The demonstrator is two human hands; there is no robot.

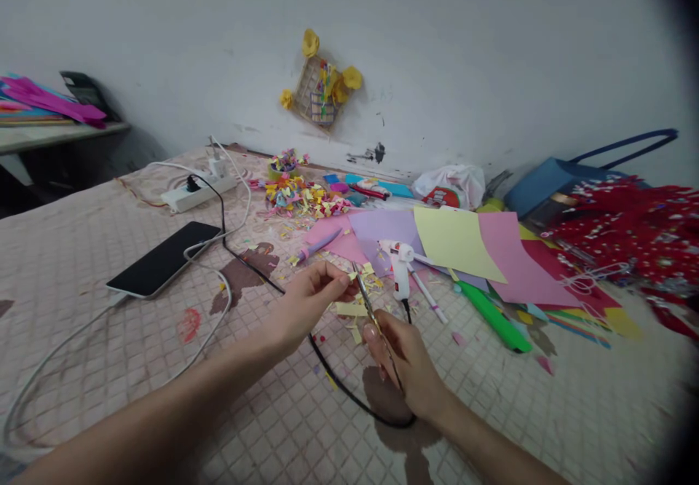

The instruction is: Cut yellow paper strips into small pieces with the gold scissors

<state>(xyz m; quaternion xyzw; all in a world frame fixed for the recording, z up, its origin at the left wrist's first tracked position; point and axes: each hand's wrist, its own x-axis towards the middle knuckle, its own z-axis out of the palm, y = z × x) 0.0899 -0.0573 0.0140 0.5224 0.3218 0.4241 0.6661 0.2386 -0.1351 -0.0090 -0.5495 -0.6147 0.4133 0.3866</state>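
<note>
My left hand (317, 296) pinches a small piece of pale yellow paper (352, 276) between thumb and fingertips. Wrapped around the handles of a pair of scissors (372, 312), my right hand (404, 357) holds them with the blades pointing up and away, close to the yellow piece. Whether the blades touch the paper is too small to tell. Cut yellow strips (352, 309) lie on the table just beneath the hands. Right behind the scissors is a white glue gun (400, 270), its black cable running down from the handle.
Colored paper sheets (459, 241) and a green cutter (494, 317) lie to the right. A tablet (164, 259) and power strip (199, 192) are left. A pile of paper scraps (306, 197) sits behind. Cables cross the tiled-pattern table (262, 416). Red decorations (644, 230) are far right.
</note>
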